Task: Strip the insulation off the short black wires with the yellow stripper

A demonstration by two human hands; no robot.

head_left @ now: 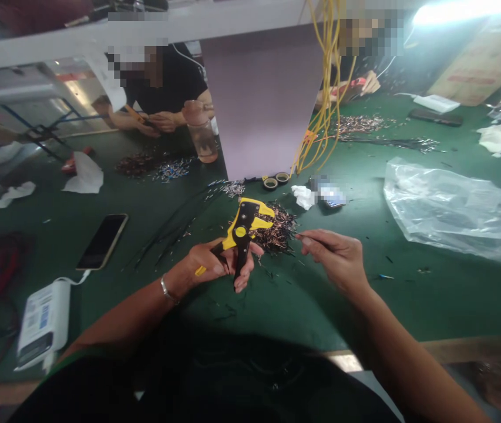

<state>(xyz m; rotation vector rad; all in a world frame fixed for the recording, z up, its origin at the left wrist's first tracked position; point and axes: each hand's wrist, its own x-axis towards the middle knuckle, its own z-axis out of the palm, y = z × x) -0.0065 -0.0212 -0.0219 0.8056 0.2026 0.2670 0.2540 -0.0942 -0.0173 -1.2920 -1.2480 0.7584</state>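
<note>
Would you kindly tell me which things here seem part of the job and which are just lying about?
Probably in use: wire stripper (left hand), thin dark wire (right hand), pile of wire pieces.

Probably lying about: plugged-in phone, power bank, plastic bag.

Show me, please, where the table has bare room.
Two patches look bare: between the clear plastic bag and near table edge, right of the right forearm; and between the power bank and left forearm. Crowded: the wire pile, between the yellow-black tool in the left hand and the right hand.
</note>
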